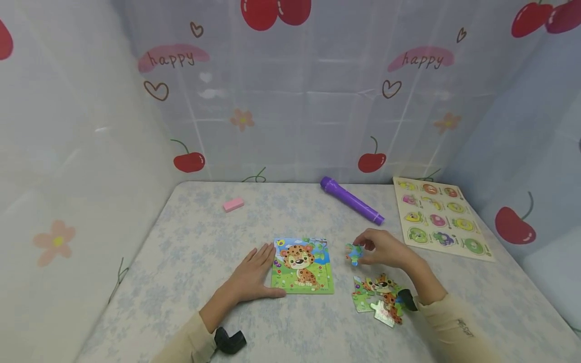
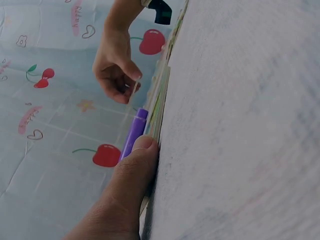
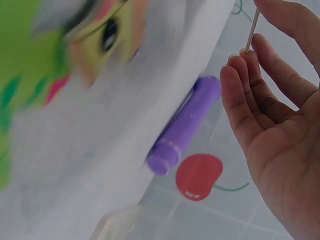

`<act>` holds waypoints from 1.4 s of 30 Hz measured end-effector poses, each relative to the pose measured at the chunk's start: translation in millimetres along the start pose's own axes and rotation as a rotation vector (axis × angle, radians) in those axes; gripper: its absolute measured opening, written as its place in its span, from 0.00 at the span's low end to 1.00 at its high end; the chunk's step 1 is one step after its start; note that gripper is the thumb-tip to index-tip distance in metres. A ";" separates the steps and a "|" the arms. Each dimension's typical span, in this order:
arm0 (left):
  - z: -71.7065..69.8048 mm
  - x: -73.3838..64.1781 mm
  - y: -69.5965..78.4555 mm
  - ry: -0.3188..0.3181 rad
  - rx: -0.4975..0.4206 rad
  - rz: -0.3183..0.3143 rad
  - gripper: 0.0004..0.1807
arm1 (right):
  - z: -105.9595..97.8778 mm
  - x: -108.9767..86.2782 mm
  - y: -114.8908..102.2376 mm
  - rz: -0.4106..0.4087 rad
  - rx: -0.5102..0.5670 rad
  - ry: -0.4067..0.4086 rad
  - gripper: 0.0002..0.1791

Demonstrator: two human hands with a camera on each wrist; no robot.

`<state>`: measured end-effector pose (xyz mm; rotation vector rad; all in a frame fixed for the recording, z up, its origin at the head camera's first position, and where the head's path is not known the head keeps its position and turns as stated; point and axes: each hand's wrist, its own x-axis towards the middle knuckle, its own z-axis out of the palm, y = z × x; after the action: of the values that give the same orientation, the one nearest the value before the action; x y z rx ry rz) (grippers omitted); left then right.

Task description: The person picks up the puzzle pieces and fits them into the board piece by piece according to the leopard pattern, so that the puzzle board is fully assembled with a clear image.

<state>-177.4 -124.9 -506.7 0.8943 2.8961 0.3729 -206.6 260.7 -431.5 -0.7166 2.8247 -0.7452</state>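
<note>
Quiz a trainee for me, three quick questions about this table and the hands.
1. Which hand pinches the small blue-and-green jigsaw piece?
2. True or false: the left hand touches the square leopard-picture board.
3. Fill in: in the head view, the pink rectangular block lies to the ____ of the long purple tube.

Key: 1. The right hand. 2. True. 3. Left.
</note>
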 end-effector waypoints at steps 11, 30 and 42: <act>1.0 1.7 0.9 -0.003 -0.008 0.003 0.66 | 12.6 27.2 -27.6 -0.001 0.040 -0.072 0.21; 3.4 0.6 -1.3 -0.001 0.007 -0.006 0.66 | 34.0 60.5 -44.7 -0.045 -0.034 -0.106 0.20; 1.4 0.2 -0.7 0.011 0.003 -0.001 0.66 | 39.9 69.1 -53.1 -0.026 -0.047 -0.118 0.21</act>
<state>-177.7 -125.1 -508.2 0.8946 2.9076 0.3748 -235.7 169.8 -440.3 -0.7788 2.7399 -0.6200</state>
